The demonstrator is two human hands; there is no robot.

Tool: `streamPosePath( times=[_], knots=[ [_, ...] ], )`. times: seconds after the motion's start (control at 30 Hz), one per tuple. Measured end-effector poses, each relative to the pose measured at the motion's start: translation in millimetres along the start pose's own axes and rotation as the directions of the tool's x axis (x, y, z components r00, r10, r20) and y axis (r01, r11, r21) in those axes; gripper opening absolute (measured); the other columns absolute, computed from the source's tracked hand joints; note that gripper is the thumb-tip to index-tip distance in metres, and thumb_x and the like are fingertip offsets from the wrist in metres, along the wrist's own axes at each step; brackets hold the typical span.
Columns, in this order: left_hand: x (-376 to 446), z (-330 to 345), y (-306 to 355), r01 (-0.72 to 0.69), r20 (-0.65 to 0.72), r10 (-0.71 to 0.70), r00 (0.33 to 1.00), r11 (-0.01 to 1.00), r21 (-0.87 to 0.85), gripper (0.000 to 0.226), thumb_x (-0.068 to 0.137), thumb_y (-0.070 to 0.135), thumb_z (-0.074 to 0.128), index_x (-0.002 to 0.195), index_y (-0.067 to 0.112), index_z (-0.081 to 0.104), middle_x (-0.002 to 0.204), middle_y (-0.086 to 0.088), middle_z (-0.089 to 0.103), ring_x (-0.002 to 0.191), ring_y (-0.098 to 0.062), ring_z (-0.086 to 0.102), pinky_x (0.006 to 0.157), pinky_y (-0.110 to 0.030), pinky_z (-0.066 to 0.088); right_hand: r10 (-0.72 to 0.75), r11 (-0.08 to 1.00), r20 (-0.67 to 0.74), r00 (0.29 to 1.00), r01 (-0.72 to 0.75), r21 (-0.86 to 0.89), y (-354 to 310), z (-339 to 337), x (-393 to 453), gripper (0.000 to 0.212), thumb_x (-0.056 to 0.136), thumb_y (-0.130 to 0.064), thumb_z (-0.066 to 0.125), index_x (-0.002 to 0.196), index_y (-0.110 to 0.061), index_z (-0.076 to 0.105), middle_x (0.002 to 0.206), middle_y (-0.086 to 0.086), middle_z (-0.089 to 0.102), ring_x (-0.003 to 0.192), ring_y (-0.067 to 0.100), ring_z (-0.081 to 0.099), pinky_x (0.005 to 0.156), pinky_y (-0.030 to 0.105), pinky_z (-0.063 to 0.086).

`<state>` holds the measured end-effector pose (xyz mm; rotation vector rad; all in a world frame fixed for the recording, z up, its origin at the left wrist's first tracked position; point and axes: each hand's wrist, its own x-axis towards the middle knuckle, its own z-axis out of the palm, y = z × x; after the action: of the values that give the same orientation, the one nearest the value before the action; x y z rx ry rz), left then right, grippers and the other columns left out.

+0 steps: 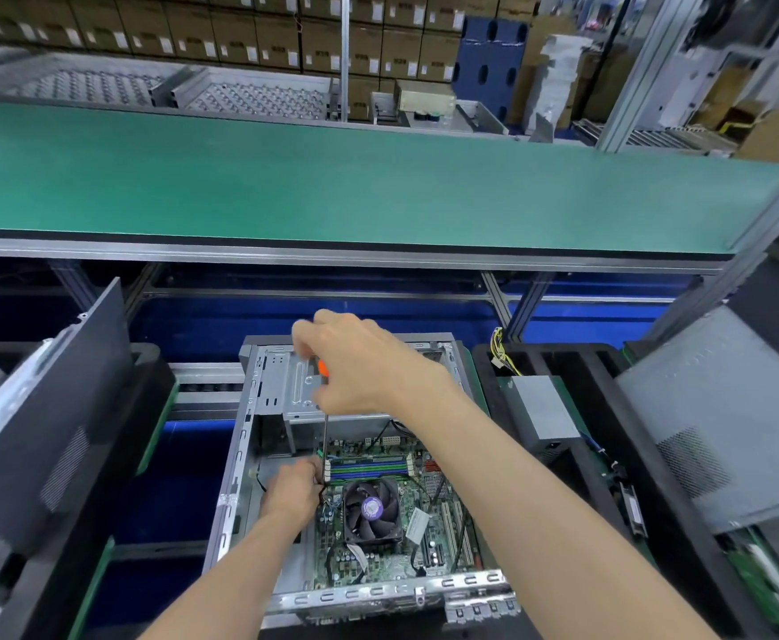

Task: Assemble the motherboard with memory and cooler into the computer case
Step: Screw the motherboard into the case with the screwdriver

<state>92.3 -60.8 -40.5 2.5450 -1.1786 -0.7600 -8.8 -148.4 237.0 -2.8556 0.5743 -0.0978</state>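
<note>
An open grey computer case (235, 464) lies in front of me. Inside it sits the green motherboard (429, 524), with memory sticks (369, 468) and a black cooler fan (371, 510) on it. My right hand (359, 362) grips the orange handle of a screwdriver (324, 431); its thin shaft points straight down to the board's upper left corner. My left hand (288, 494) rests at that corner with its fingers curled by the shaft's tip; what they hold is hidden.
A dark side panel (50, 408) leans at the left. At the right stand a grey power supply (540, 413) with loose wires and another grey case (724, 422). A green shelf (332, 187) spans above the bench, with stacked boxes behind.
</note>
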Motion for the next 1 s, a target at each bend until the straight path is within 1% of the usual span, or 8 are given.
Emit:
streamPosePath(
  times=[0.1, 0.2, 0.3, 0.47, 0.57, 0.63, 0.8, 1.0],
  knots=[
    [-1.7, -0.3, 0.6, 0.008, 0.013, -0.008, 1.0, 1.0, 0.004, 0.04, 0.088, -0.003, 0.047, 0.078, 0.035, 0.051, 0.084, 0.008, 0.057, 0.078, -0.019, 0.06, 0.06, -0.025, 0.043, 0.115, 0.968, -0.08, 0.99, -0.13, -0.216, -3.8, 2.9, 2.4, 0.034, 0.098, -0.046, 0.053, 0.098, -0.012, 0.048, 0.073, -0.001, 0.029, 0.072, 0.029, 0.04, 0.064, 0.039, 0.033],
    [-2.8, -1.5, 1.6, 0.003, 0.006, -0.003, 1.0, 1.0, -0.002, 0.04, 0.089, -0.002, 0.048, 0.073, 0.035, 0.046, 0.08, 0.008, 0.054, 0.075, -0.019, 0.058, 0.059, -0.025, 0.042, 0.024, 0.991, -0.004, 1.0, -0.024, -0.132, -5.1, 1.1, 5.3, 0.01, 0.091, -0.016, 0.059, 0.092, -0.009, 0.052, 0.082, 0.003, 0.043, 0.079, 0.03, 0.05, 0.062, 0.035, 0.033],
    [-5.3, -3.7, 3.6, -0.007, -0.012, 0.007, 1.0, 1.0, -0.015, 0.035, 0.09, 0.001, 0.052, 0.079, 0.034, 0.049, 0.082, 0.005, 0.056, 0.075, -0.02, 0.057, 0.063, -0.025, 0.043, -0.062, 0.998, 0.074, 0.995, 0.062, 0.001, -2.6, -1.8, 1.5, 0.021, 0.079, -0.007, 0.064, 0.096, -0.017, 0.058, 0.093, -0.002, 0.048, 0.084, 0.025, 0.054, 0.064, 0.032, 0.035],
    [-5.6, -4.2, 5.2, 0.008, 0.001, -0.008, 1.0, 1.0, -0.03, 0.035, 0.091, 0.001, 0.053, 0.08, 0.034, 0.052, 0.085, 0.005, 0.057, 0.074, -0.018, 0.052, 0.062, -0.025, 0.039, 0.139, 0.971, -0.078, 0.987, -0.152, -0.187, -0.8, 2.1, -0.2, 0.034, 0.099, -0.046, 0.052, 0.099, -0.012, 0.047, 0.075, 0.0, 0.031, 0.076, 0.029, 0.041, 0.067, 0.039, 0.033],
    [-5.2, -7.1, 6.4, 0.022, 0.011, -0.021, 1.0, 0.999, -0.047, 0.035, 0.091, 0.001, 0.055, 0.074, 0.031, 0.049, 0.087, 0.003, 0.056, 0.071, -0.015, 0.048, 0.061, -0.027, 0.038, 0.056, 0.995, -0.023, 0.998, -0.058, -0.077, 1.9, 2.3, 0.4, 0.009, 0.093, -0.018, 0.056, 0.091, -0.01, 0.051, 0.082, 0.004, 0.046, 0.084, 0.032, 0.053, 0.066, 0.036, 0.036],
    [-6.2, -8.0, 7.0, -0.003, 0.023, 0.003, 1.0, 1.0, 0.013, 0.03, 0.093, 0.002, 0.053, 0.087, 0.031, 0.052, 0.094, 0.0, 0.062, 0.082, -0.019, 0.056, 0.072, -0.027, 0.046, -0.029, 1.0, 0.034, 0.999, 0.029, 0.002, 4.7, 2.2, -2.0, 0.016, 0.082, -0.008, 0.063, 0.095, -0.015, 0.058, 0.092, 0.0, 0.053, 0.086, 0.025, 0.056, 0.066, 0.033, 0.038],
    [-5.3, -9.3, 9.4, 0.014, 0.043, -0.012, 0.999, 1.0, -0.028, 0.028, 0.093, 0.003, 0.054, 0.077, 0.025, 0.047, 0.087, -0.001, 0.056, 0.08, -0.022, 0.047, 0.074, -0.029, 0.043, 0.048, 0.999, -0.036, 0.998, -0.047, 0.026, 9.7, 16.8, -4.9, 0.012, 0.084, -0.012, 0.058, 0.094, -0.013, 0.05, 0.093, 0.005, 0.05, 0.083, 0.03, 0.053, 0.073, 0.044, 0.049],
    [-6.2, -10.8, 11.6, 0.004, 0.057, -0.004, 0.998, 1.0, -0.002, 0.02, 0.096, 0.002, 0.051, 0.081, 0.016, 0.052, 0.076, 0.001, 0.056, 0.08, -0.024, 0.055, 0.073, -0.032, 0.046, 0.079, 0.986, -0.218, 0.973, -0.044, 0.163, 19.9, 12.7, -8.6, 0.016, 0.077, -0.006, 0.059, 0.09, -0.015, 0.052, 0.075, -0.001, 0.056, 0.074, 0.023, 0.051, 0.06, 0.031, 0.034]
  ],
)
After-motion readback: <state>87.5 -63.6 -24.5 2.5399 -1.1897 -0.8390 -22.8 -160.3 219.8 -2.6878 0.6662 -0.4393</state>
